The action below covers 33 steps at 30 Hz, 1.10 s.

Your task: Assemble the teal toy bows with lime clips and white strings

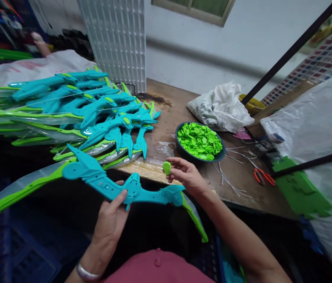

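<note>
My left hand [111, 218] grips a teal and green plastic toy bow [101, 182] by its middle, held over my lap in front of the table. My right hand [185, 175] pinches a small green plastic piece [166, 168] between thumb and fingers, just right of the bow's grip. A dark bowl [180, 147] full of the same green pieces sits on the table right behind my right hand. A pile of finished teal bows [95, 110] lies on the table to the left.
A white crumpled bag [220, 106] lies behind the bowl. Orange-handled scissors [263, 176] and loose white strings [230, 179] rest at the table's right. A white grid panel [115, 39] stands at the back. Green sheets [301, 192] and plastic-covered stock lie at far right.
</note>
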Tool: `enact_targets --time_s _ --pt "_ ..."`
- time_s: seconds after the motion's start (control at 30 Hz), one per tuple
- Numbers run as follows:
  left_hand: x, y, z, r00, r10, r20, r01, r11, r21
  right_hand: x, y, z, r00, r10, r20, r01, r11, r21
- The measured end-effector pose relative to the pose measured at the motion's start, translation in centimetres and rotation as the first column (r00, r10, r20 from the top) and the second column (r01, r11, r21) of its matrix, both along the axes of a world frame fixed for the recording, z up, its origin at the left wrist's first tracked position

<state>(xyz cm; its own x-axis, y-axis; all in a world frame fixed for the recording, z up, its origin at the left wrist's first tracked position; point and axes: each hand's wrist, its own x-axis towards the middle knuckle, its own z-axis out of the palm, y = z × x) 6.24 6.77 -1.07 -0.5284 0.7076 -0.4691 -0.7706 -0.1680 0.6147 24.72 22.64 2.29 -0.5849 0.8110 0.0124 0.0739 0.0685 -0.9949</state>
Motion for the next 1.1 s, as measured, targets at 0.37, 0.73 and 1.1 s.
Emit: enact_targets --time_s 0.37,0.73,1.1 --pt "2.4 -1.2 -1.1 0.992 -0.088 -0.087 0.095 0.992 0.078 -1.4 -6.1 -0.4 0.968 0.048 -0.247 -0.147 0.905 -0.400" --pt "2.6 -1.5 -1.4 0.985 -0.118 -0.124 0.133 0.984 0.119 -1.1 -8.8 -1.2 1.000 0.030 0.004 -0.030 0.996 -0.082" --pt "2.7 -1.8 -1.2 0.970 -0.209 -0.123 0.224 0.966 0.126 -1.4 -7.6 1.4 0.920 0.260 0.294 -0.374 0.804 0.462"
